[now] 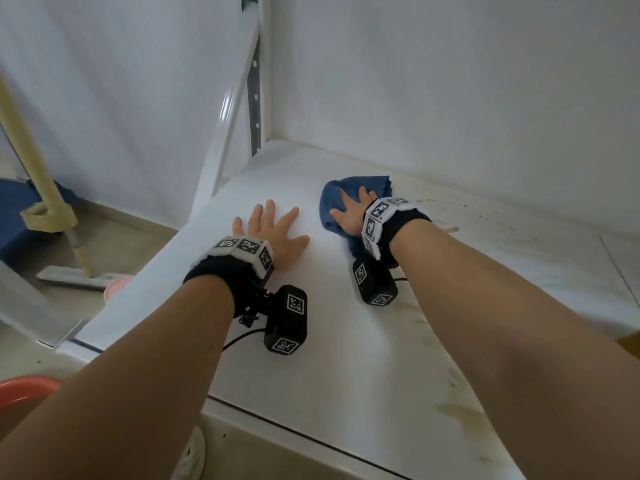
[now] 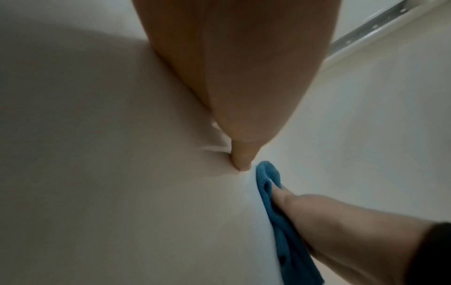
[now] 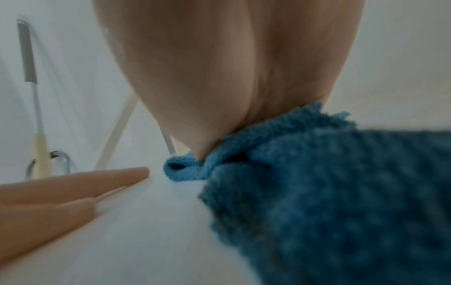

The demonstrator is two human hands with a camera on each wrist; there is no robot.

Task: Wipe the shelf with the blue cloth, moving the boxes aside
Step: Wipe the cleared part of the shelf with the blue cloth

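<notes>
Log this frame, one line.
step: wiping | right hand: flat on blue cloth | left hand: flat on shelf | boxes: unseen

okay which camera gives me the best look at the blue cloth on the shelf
The head view: the whole blue cloth shows there, bunched on the white shelf under the flat right hand. The left wrist view shows only its edge, side-on, beneath that hand. The right wrist view shows it very close and blurred, with no outline.

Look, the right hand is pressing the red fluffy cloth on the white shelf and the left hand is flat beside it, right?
Not quite: the fluffy cloth is blue, not red, as the head view shows. The right hand presses it on the white shelf; the left hand lies flat beside it.
</notes>
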